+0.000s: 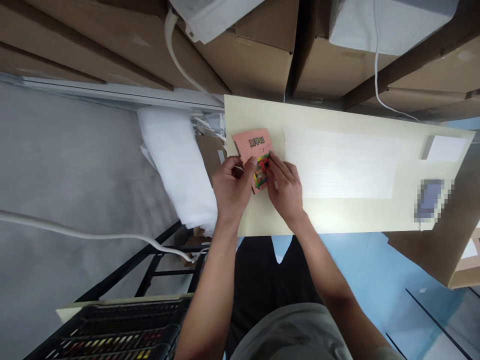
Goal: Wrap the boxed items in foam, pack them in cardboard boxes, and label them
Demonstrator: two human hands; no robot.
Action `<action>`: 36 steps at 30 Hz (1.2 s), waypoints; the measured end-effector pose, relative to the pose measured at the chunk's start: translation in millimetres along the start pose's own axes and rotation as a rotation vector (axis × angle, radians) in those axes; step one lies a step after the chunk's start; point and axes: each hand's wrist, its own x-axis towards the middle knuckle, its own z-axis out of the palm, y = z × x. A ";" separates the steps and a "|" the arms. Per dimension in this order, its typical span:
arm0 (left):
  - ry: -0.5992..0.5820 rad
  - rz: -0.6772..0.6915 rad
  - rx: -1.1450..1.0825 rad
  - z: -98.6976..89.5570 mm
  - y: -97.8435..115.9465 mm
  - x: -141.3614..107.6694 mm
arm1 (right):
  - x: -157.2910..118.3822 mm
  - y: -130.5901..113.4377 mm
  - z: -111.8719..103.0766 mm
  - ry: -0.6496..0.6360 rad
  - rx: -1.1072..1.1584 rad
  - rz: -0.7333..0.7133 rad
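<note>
A pink printed card or packet (256, 143) with a red, green and yellow picture lies between my hands at the left end of the cream table (337, 215). My left hand (234, 187) grips its left edge, thumb on top and the other fingers curled at the side. From the right, my right hand (284, 185) presses its fingertips on the coloured picture, with the fingers close together. Whether the piece is one layer or several cannot be seen. Right of my hands lies a wide white sheet (345, 162).
A white block (445, 148) and a blurred dark object (430, 200) are at the table's right end. Cardboard boxes (258, 65) line the far side. White wrapped material (176, 165) stands left, a black crate (123, 330) lower left, and an open carton (423, 255) right.
</note>
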 end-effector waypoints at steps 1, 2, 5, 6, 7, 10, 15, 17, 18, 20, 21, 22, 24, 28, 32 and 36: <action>0.012 0.007 -0.007 -2.0 9.2 -6.6 | -0.6 -2.2 -4.4 0.007 0.050 0.008; 0.012 0.014 -0.027 -3.4 18.3 -14.2 | -2.1 -4.1 -10.6 0.028 0.107 0.027; -0.084 -0.004 -0.128 1.5 39.5 -37.2 | -10.9 -4.4 -39.9 0.118 0.267 0.156; -0.122 -0.015 -0.147 7.2 43.5 -43.3 | -14.7 -1.5 -51.8 0.143 0.302 0.206; -0.152 -0.022 -0.155 14.9 45.8 -48.2 | -18.4 3.0 -63.9 0.164 0.326 0.252; -0.205 -0.036 -0.147 46.2 44.1 -54.7 | -27.2 24.8 -95.0 0.220 0.330 0.350; -0.200 -0.027 -0.153 93.2 25.1 -47.4 | -28.2 66.0 -110.6 0.278 0.173 0.384; -0.176 -0.014 -0.147 102.4 14.9 -42.9 | -24.8 77.5 -104.7 0.286 0.133 0.366; -0.163 -0.008 -0.139 105.0 9.9 -41.0 | -22.8 81.9 -100.7 0.284 0.118 0.357; -0.138 0.005 -0.117 107.6 1.2 -38.5 | -19.4 88.0 -93.0 0.274 0.086 0.339; -0.130 0.013 -0.102 108.1 -2.3 -37.9 | -18.3 89.9 -90.1 0.267 0.070 0.329; -0.126 0.021 -0.087 108.3 -4.8 -37.7 | -17.6 91.2 -88.0 0.261 0.055 0.319; -0.126 0.033 -0.062 109.0 -7.4 -38.1 | -17.8 92.7 -86.3 0.249 0.029 0.306; -0.117 0.031 -0.038 111.8 -3.9 -40.5 | -21.6 94.7 -86.5 0.242 -0.022 0.303; -0.049 0.037 0.065 107.8 4.0 -43.9 | -27.5 96.9 -86.4 0.252 -0.002 0.293; 0.113 0.038 0.307 96.5 5.5 -46.7 | -36.9 94.7 -84.9 0.289 -0.037 0.232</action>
